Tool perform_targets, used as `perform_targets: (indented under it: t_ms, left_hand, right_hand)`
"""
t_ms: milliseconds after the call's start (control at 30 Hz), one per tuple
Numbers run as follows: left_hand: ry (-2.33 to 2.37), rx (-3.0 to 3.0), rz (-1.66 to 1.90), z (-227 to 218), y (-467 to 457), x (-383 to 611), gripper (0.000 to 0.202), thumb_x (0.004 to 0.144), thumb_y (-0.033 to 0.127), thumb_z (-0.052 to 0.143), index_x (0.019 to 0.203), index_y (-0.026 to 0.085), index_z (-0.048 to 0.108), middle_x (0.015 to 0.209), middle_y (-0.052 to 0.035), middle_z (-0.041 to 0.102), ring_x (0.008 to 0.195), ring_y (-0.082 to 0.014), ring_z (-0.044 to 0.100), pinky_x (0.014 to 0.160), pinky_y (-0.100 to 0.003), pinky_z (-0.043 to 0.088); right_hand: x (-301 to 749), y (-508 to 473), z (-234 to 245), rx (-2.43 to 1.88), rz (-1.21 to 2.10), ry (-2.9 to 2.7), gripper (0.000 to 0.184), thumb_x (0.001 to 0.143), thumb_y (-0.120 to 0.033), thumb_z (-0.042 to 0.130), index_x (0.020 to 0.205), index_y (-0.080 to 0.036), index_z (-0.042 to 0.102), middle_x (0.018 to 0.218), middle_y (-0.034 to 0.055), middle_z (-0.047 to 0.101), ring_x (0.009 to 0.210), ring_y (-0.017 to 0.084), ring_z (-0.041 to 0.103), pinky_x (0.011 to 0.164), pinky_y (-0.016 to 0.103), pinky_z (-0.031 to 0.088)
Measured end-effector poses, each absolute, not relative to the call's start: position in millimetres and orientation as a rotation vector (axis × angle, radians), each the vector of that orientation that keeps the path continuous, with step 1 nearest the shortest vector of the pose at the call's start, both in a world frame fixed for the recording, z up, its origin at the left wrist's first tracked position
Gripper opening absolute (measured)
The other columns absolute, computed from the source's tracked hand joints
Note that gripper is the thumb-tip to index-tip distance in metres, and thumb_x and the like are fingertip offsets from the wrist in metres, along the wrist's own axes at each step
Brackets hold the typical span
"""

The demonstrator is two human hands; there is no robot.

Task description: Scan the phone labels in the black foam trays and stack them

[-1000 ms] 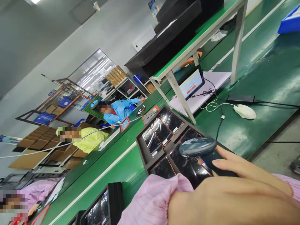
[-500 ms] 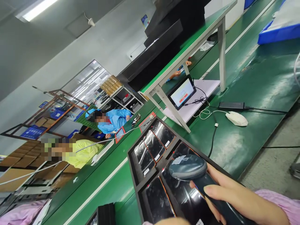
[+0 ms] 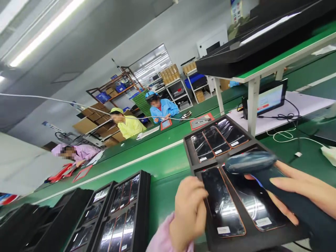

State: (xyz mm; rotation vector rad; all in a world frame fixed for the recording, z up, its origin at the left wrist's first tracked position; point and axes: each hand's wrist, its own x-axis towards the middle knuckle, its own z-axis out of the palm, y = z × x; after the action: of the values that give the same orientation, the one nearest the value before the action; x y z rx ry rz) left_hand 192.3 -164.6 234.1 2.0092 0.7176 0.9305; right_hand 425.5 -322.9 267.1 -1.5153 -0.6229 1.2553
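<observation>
A black tray [image 3: 193,148] lies on the green belt in front of me, with several glossy dark tablets in its slots. My right hand [image 3: 306,190] is wrapped round a dark handheld scanner [image 3: 250,163], whose head hangs over the near tablets. My left hand [image 3: 189,211], in a pink sleeve, is curled against the tray's near left edge, its fingertips touching the nearest tablet [image 3: 223,201]. A white label sits at that tablet's near end.
Stacked black trays of tablets [image 3: 123,210] stand at lower left. A raised green shelf [image 3: 265,66] carries black trays above a lit screen [image 3: 270,98] with cables. Three other people sit along the far side of the belt [image 3: 126,124].
The view has swung to the left and levelled. My left hand has come into sight at the tray's edge. The scanner stays in my right hand over the tray.
</observation>
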Motion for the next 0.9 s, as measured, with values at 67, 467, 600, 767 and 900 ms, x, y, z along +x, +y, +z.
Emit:
perform_targets:
  t_ms: [67, 467, 600, 767, 900]
  left_hand:
    - [0.997, 1.902, 1.037, 216.6, -153.6, 204.9, 0.024, 0.07, 0.025, 0.06, 0.094, 0.022, 0.065, 0.118, -0.0122, 0.061, 0.12, -0.0318, 0.05, 0.106, -0.052, 0.035]
    - [0.881, 1.336, 0.688, 164.1, -157.5, 226.9, 0.084, 0.064, 0.014, 0.049, 0.144, 0.012, 0.024, 0.144, -0.009, 0.044, 0.131, -0.0207, 0.042, 0.11, -0.027, 0.031]
    - [0.863, 1.343, 0.694, 161.4, -156.4, 228.3, 0.084, 0.064, 0.015, 0.049, 0.144, 0.011, 0.024, 0.148, -0.0105, 0.039, 0.134, -0.0217, 0.038, 0.113, -0.03, 0.028]
    - [0.859, 1.367, 0.69, 161.6, -156.4, 227.2, 0.082, 0.065, 0.016, 0.048, 0.143, 0.01, 0.025, 0.151, -0.0114, 0.032, 0.137, -0.0227, 0.033, 0.113, -0.029, 0.027]
    - [0.874, 1.379, 0.695, 164.0, -156.7, 226.4, 0.08, 0.065, 0.017, 0.049, 0.142, 0.009, 0.029, 0.15, -0.0133, 0.033, 0.137, -0.0251, 0.033, 0.113, -0.032, 0.027]
  right_hand:
    - [412.6, -293.2, 283.0, -1.487, 1.3, -0.678, 0.058, 0.071, -0.059, 0.057, 0.118, -0.028, 0.043, 0.052, -0.0001, 0.054, 0.042, 0.018, 0.051, 0.04, 0.027, 0.043]
    - [373.2, -204.5, 285.4, -1.718, 1.14, -0.651, 0.019, 0.089, -0.022, 0.043, 0.106, -0.022, 0.033, 0.07, -0.004, 0.053, 0.035, 0.009, 0.047, 0.03, 0.021, 0.04]
    - [367.9, -206.3, 286.9, -1.714, 1.088, -0.637, 0.021, 0.088, -0.021, 0.045, 0.106, -0.022, 0.034, 0.069, -0.0046, 0.051, 0.038, 0.01, 0.048, 0.03, 0.021, 0.041]
    - [362.3, -206.1, 290.9, -1.708, 1.094, -0.605, 0.019, 0.089, -0.021, 0.044, 0.105, -0.023, 0.034, 0.07, -0.005, 0.051, 0.038, 0.009, 0.048, 0.032, 0.021, 0.042]
    - [359.5, -206.3, 294.7, -1.718, 1.079, -0.566, 0.016, 0.089, -0.02, 0.044, 0.102, -0.022, 0.035, 0.071, -0.0041, 0.052, 0.038, 0.009, 0.048, 0.032, 0.02, 0.042]
